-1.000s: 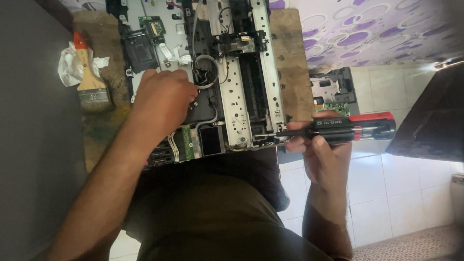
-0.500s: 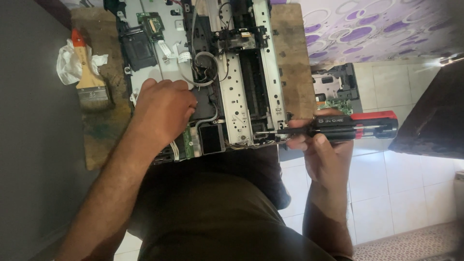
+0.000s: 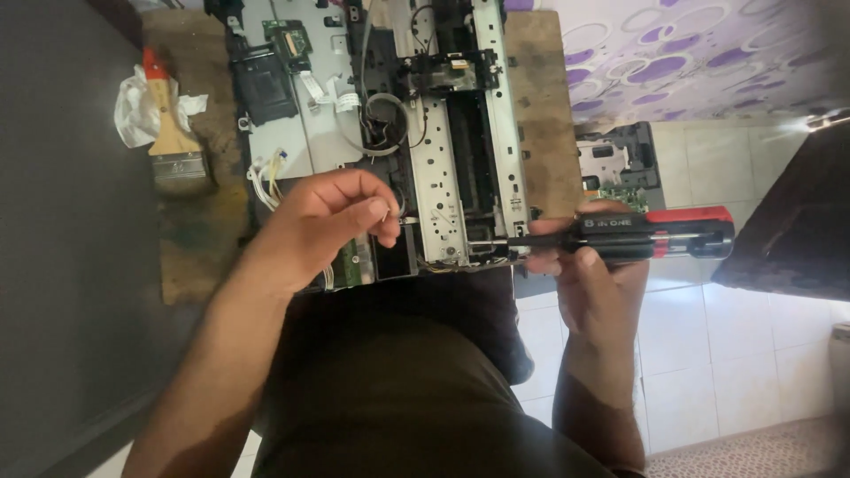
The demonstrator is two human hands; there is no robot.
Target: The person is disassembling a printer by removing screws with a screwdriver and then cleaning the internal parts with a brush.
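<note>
Screwdriver (image 3: 620, 239) lies level in right hand (image 3: 593, 283), tip toward printer chassis (image 3: 443, 177).

Single head view, close, straight down.

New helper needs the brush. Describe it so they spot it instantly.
Start at the opened printer chassis on the wooden board. Left of it lies the paintbrush beside a crumpled white bag; only it has a wooden handle with red tip.

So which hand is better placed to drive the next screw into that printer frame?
Probably the right hand: it already grips the screwdriver, whose tip sits at the frame's near edge. The left hand only pinches something small, maybe a screw, above the frame.
</note>
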